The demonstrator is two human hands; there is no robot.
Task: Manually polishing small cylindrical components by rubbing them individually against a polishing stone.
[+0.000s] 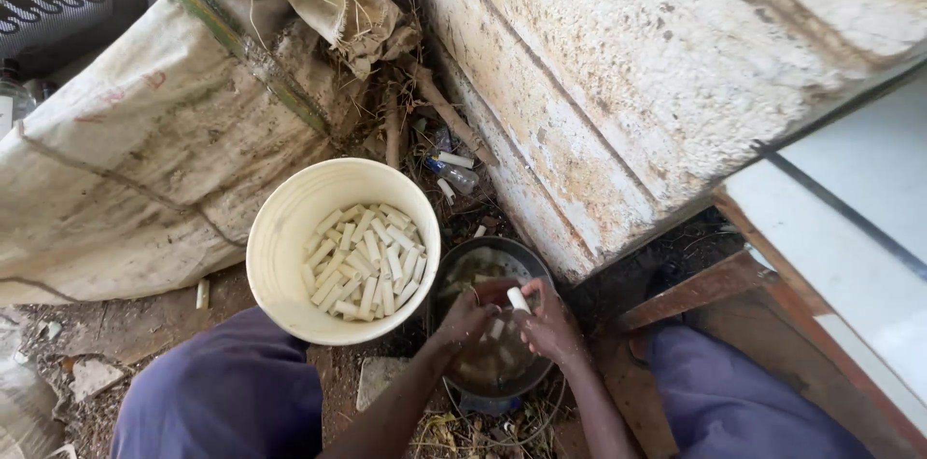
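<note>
My right hand (550,326) holds a short pale peeled stick piece (519,300) over a dark round basin (536,271) of murky water. My left hand (467,316) is curled beside it over the same basin, touching the piece or the right hand; what it holds is hidden. More pale pieces (495,329) lie in the water under the hands. To the left stands a cream plastic bucket (280,237) with several cut pale pieces (365,261) heaped inside.
A large dirty woven sack (145,150) lies at the left. A worn whitewashed wall (637,83) rises behind the basin. A wooden frame (695,290) stands at right. An empty plastic bottle (452,173) and sticks litter the dirt. My knees in purple cloth flank the basin.
</note>
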